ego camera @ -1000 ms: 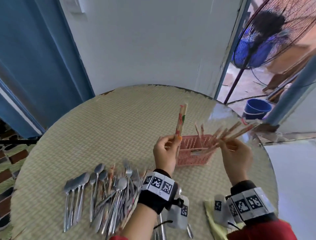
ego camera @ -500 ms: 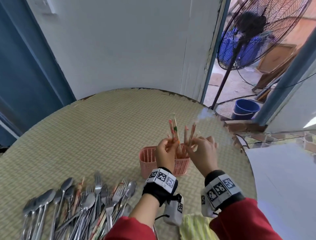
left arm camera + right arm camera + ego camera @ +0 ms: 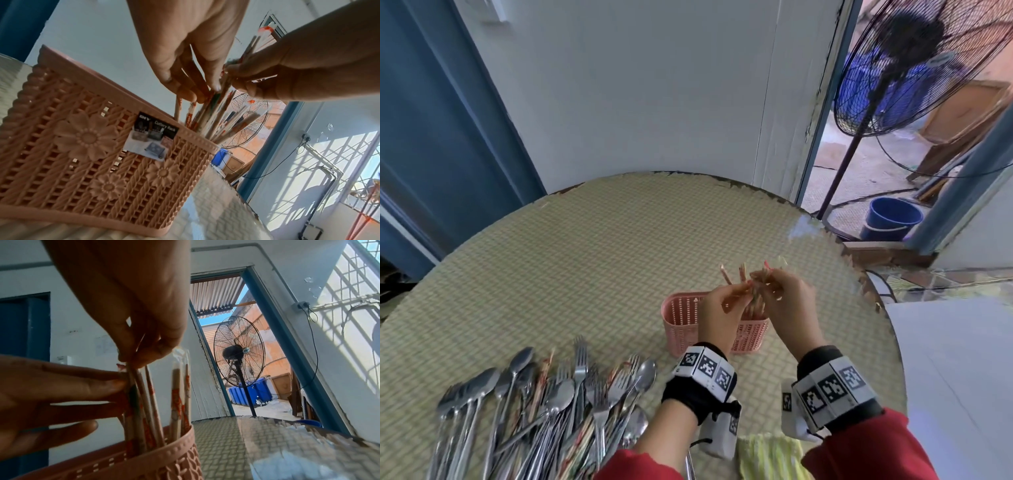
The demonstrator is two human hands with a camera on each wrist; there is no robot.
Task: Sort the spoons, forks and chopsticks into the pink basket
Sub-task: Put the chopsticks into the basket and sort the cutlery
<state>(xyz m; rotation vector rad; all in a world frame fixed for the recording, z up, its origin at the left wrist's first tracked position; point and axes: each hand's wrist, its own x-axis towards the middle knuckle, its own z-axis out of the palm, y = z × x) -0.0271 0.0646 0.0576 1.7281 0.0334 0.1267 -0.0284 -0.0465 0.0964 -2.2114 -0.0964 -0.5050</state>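
Chopsticks (image 3: 751, 291): lower ends hidden inside pink basket (image 3: 681, 318), compartment unclear. Left hand (image 3: 722, 315) and right hand (image 3: 787, 301) both pinch the upright bundle directly above basket. Spoons and forks (image 3: 558, 394) heaped left of left hand, cut off by frame edge.

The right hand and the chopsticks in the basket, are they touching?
Touching. The right wrist view shows the right hand pinching the top of the chopsticks, whose lower ends stand in the basket.
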